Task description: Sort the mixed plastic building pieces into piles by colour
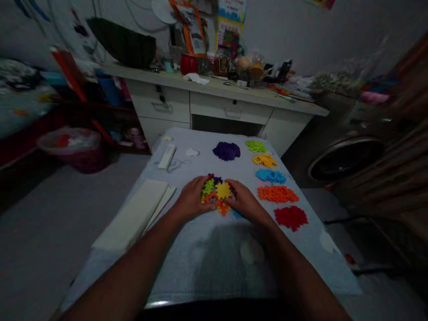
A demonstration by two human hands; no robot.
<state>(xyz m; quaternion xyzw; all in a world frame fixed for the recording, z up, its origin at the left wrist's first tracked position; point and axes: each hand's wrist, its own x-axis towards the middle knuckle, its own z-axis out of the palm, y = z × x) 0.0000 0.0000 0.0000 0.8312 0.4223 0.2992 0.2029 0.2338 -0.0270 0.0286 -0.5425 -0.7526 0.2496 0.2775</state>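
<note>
Block assembly [216, 192]: one multicoloured cluster of interlocked toothed plastic pieces, lying on the cloth-covered table [207, 263] near its middle. The left hand [190, 198] and right hand [245, 203] cup it from opposite sides, with their fingers closed against its edges.

Handling, as judged: light, with stiff pieces. The joints are probably push-fit, so the cluster is likely to separate if twisted or lifted by one corner. The best hold is on opposite outer edges, with support underneath.

Count: six loose piles lie to the right and beyond, one of each colour:
- purple pile [226, 150]
- green pile [256, 146]
- yellow pile [265, 160]
- blue pile [270, 176]
- orange pile [277, 194]
- red pile [290, 217]

Pieces within the piles are too small to count. Pale sheets [133, 214] lie well to the left, and one white strip [167, 157] lies beyond them.
</note>
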